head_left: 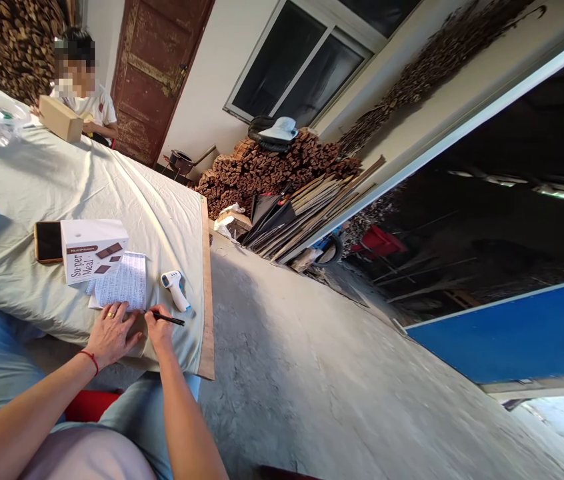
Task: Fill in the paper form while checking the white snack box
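Starting closest in: the left hand (113,331) is laid flat by the near edge of the written paper (129,279), fingers slightly apart, nothing gripped. Beside it, the black pen (172,320) is pinched in the right hand (159,327), fingers closed round its front end, the barrel left sticking out to the right; whether the tip touches down can't be told. Probably light, stiff and a bit slick, so best held low. Just past the left fingertips, the sheet is likely thin and easily creased, better pinned flat than pinched. Farther on, it's partly hidden by the white box (93,252).
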{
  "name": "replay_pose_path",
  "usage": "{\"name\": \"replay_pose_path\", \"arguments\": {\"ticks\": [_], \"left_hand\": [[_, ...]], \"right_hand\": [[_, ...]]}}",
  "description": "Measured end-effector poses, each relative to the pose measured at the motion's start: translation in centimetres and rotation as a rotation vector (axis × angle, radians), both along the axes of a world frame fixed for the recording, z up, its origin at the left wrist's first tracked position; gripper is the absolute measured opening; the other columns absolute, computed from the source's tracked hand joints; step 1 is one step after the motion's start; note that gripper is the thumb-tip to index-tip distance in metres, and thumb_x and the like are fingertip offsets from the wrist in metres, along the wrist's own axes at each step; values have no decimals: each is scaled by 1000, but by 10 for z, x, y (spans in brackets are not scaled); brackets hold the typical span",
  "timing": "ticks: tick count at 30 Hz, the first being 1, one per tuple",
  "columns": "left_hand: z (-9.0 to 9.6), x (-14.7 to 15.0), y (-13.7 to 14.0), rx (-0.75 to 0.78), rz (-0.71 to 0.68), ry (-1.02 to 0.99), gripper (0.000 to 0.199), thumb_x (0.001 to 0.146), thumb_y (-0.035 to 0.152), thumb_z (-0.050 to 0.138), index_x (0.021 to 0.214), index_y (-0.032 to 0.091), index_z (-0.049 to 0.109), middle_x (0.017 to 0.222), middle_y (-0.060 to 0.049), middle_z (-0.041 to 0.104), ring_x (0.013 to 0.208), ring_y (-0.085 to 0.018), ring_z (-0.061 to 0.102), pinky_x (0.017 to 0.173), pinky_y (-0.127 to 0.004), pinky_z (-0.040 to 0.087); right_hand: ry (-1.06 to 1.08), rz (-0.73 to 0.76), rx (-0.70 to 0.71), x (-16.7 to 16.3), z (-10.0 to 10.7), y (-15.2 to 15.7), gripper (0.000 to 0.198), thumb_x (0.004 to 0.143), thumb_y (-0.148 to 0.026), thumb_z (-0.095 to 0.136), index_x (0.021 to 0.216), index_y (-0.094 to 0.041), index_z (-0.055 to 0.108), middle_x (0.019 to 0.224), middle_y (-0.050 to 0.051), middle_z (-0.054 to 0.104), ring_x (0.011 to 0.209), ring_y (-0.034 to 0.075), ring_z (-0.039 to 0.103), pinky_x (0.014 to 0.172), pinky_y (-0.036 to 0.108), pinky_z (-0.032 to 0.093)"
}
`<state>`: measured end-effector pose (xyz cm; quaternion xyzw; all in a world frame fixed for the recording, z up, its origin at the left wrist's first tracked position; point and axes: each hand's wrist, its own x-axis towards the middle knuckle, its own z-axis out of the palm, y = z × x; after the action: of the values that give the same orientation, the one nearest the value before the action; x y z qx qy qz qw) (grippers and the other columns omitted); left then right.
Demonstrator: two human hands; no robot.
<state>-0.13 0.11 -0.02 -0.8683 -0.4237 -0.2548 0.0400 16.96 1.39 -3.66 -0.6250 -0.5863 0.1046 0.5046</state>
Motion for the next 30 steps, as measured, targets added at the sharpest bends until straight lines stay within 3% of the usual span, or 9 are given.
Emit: {"name": "replay_pose_path", "arguments": {"ticks": [23, 30], "left_hand": [[0, 0, 0, 35, 11, 40, 42, 93, 38, 62, 128, 17, 70, 127, -18, 61, 119, -33, 54, 105, -50, 41], [1, -1, 0, 43, 10, 32, 42, 93, 38, 63, 128, 16, 70, 126, -18, 61, 118, -34, 55, 104, -50, 42]], "right_hand": [[52, 18, -7, -1, 0, 1, 9, 80, -23, 56, 73, -23, 51, 67, 3, 60, 65, 22, 58, 64, 34, 48], [138, -63, 38, -1, 2, -3, 15, 85, -33, 51, 74, -22, 49, 67, 2, 59, 66, 19, 55, 66, 32, 49]]}}
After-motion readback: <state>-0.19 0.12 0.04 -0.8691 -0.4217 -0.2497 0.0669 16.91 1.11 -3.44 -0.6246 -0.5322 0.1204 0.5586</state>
